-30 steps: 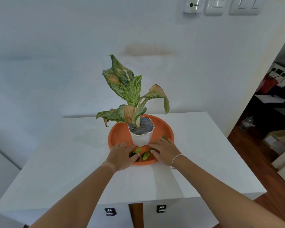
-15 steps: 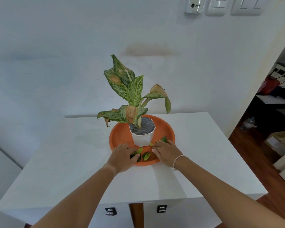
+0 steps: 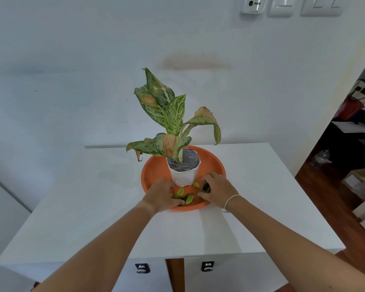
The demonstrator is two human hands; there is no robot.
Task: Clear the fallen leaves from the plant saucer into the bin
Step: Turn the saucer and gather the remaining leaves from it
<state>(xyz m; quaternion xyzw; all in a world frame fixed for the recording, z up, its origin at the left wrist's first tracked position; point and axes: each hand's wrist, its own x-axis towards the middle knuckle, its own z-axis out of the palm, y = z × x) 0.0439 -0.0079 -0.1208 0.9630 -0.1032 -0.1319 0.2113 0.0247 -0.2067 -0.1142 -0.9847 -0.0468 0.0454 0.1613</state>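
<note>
An orange saucer (image 3: 154, 171) sits on the white table (image 3: 89, 207) and holds a white pot (image 3: 183, 175) with a speckled green plant (image 3: 167, 116). Several small fallen leaves (image 3: 187, 197) lie in the saucer's near part, in front of the pot. My left hand (image 3: 159, 197) rests on the saucer's near left, its fingertips touching leaves. My right hand (image 3: 216, 189) is on the near right, with its fingers curled over a dark green leaf (image 3: 205, 187). Whether either hand has a leaf gripped is unclear. No bin is in view.
The table stands against a white wall with switches (image 3: 280, 7) high up. To the right, a doorway opens onto a wooden floor (image 3: 325, 199) with boxes and clutter. Two drawer knobs (image 3: 142, 267) show under the table's front edge.
Both hands have spread slightly apart along the saucer's near rim, the right hand moving right onto a dark leaf. More of the fallen leaves between the hands now show.
</note>
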